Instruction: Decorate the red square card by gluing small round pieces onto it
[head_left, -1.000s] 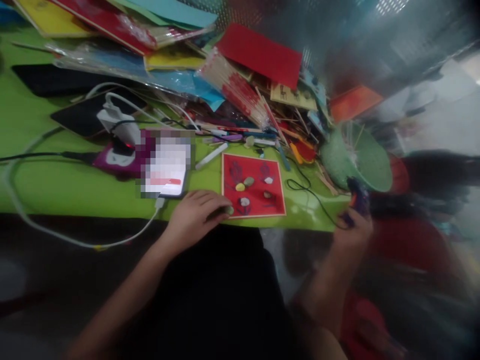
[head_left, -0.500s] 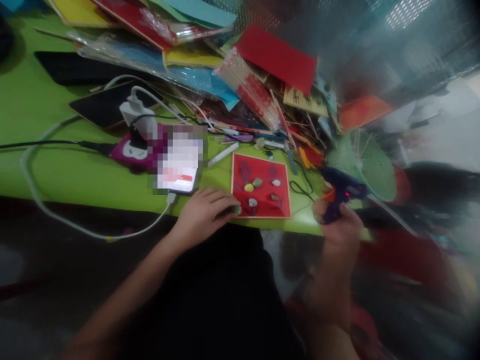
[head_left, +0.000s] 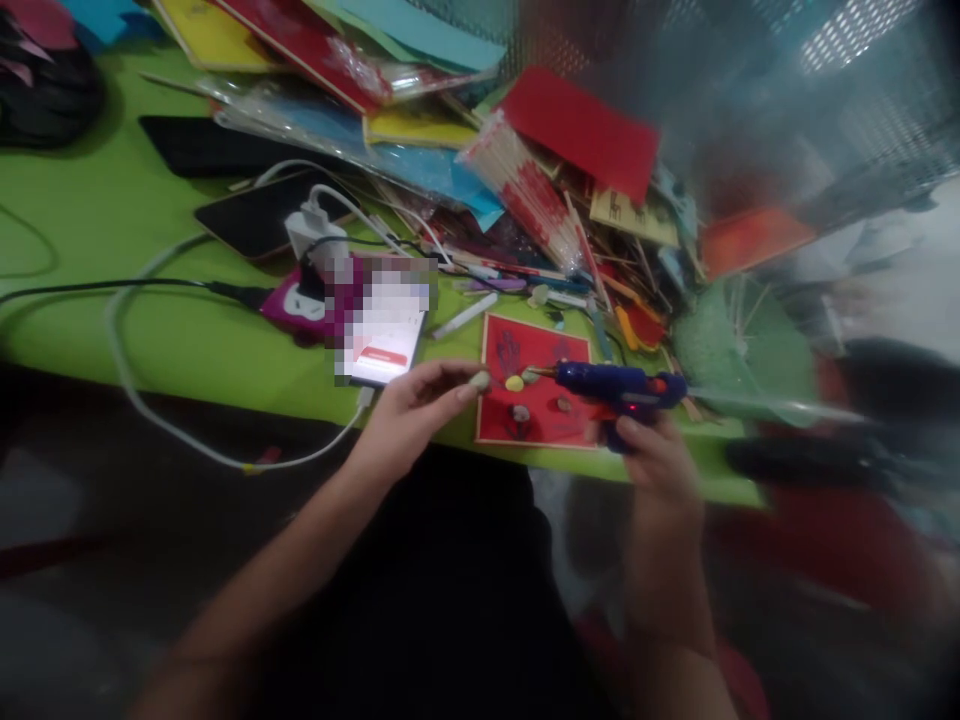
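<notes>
My right hand [head_left: 654, 462] grips a blue glue gun [head_left: 616, 385], held level with its nozzle pointing left over a red card [head_left: 534, 392] that carries several small pebbles. My left hand [head_left: 416, 412] pinches one small pale pebble [head_left: 478, 380] between thumb and fingertips, just left of the card and in front of the nozzle. The card lies near the front edge of a green table [head_left: 150, 340].
A phone [head_left: 384, 340] on a white cable lies left of the card, beside a purple power strip [head_left: 296, 300] with a white charger. Coloured paper sheets, packets and sticks pile up along the back. A green woven fan [head_left: 742, 345] sits at the right.
My right hand has brought the glue gun in from the right and levelled it over the card. My left hand has lifted the pebble off the table edge towards the nozzle.
</notes>
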